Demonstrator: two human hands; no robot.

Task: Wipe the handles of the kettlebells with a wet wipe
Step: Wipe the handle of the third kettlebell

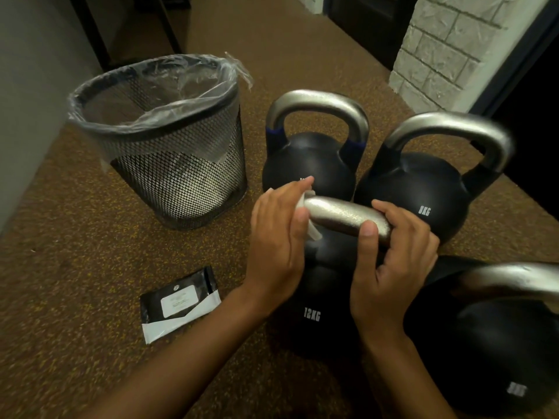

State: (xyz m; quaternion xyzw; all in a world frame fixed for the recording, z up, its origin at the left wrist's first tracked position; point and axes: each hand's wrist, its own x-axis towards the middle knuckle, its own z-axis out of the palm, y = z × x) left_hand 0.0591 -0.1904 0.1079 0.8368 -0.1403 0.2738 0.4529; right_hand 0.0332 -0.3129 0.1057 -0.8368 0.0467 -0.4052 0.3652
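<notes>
Kettlebell marked 12KG is seen upright on the speckled floor at centre, its steel handle uppermost, long axis running roughly 9 to 3 o'clock. A white wet wipe is clamped on the 9 o'clock end by the left hand, fingers together over it. The 3 o'clock end is gripped by the right hand, fingers curled round. Close by are set a blue-banded kettlebell at 12, an 8KG kettlebell at 2 and a fourth kettlebell at 4. A lined mesh bin is placed at 10, a wipes packet at 8.
</notes>
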